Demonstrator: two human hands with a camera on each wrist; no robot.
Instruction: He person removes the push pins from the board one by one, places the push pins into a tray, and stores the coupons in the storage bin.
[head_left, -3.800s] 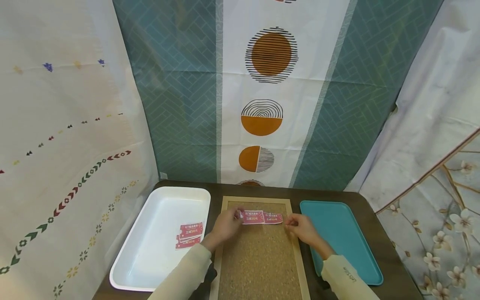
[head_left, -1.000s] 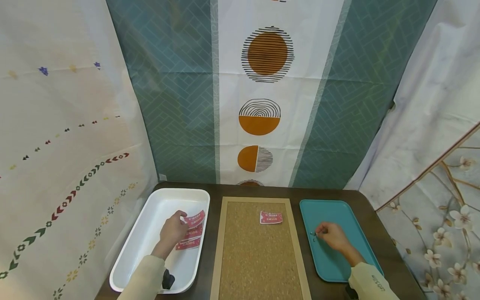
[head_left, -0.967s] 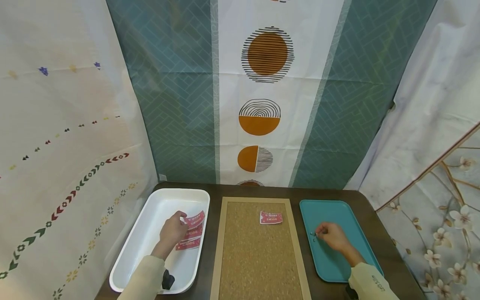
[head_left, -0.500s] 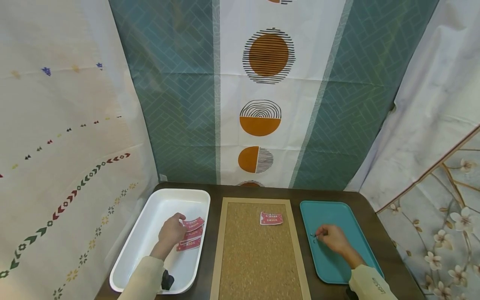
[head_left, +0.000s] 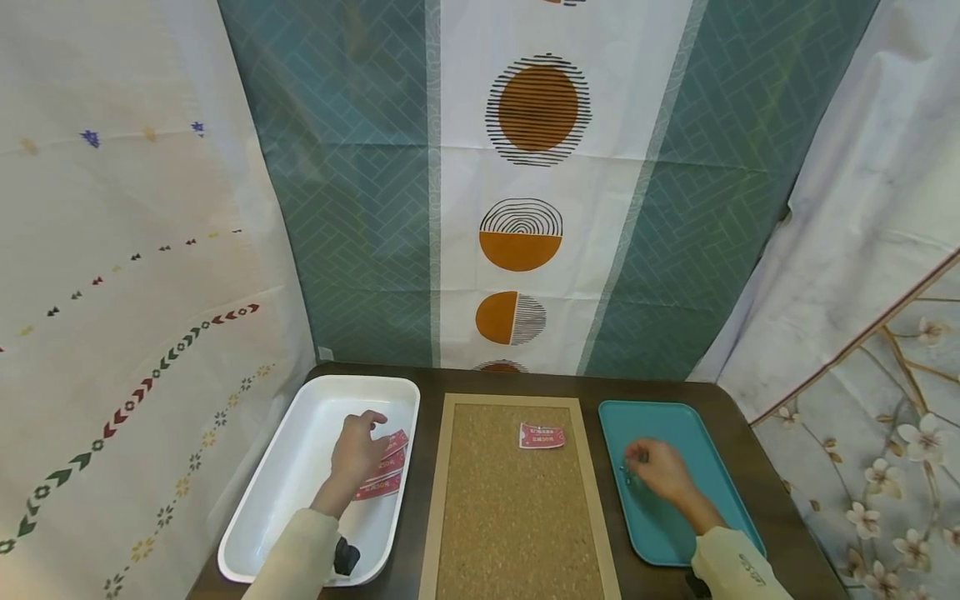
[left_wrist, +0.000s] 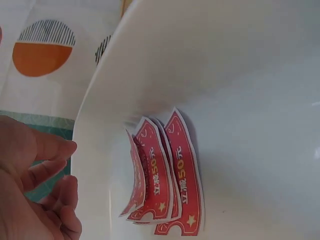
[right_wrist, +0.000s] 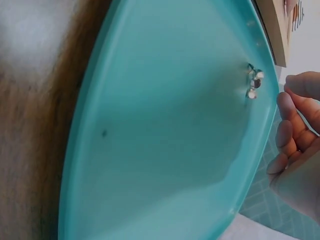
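My left hand (head_left: 354, 457) hovers over the white tray (head_left: 258, 500), fingers bent loosely, thumb and fingertips apart with nothing between them. Beside it, several red paper coupons (left_wrist: 157, 172) lie overlapping against the tray wall; the nearest one tilts up. Over the left part of the teal tray (head_left: 693, 533) is my right hand (head_left: 662, 473), its thumb and index fingertips (right_wrist: 286, 102) close together; I cannot tell whether they pinch something small. Below those fingertips sits a small cluster of shiny metal pins (right_wrist: 253, 82). One red coupon (head_left: 542, 437) lies on the corkboard (head_left: 517, 517) near its top right.
The wood-framed corkboard lies between the two trays on a dark brown table (head_left: 450, 385). Both trays have raised rims. Patterned cloth (head_left: 375, 208) hangs behind the table and at both sides.
A coupon my left hand held on the board is now off it, and the white tray holds one more. That hand has since lifted off the coupons. My right hand moved to the teal tray.
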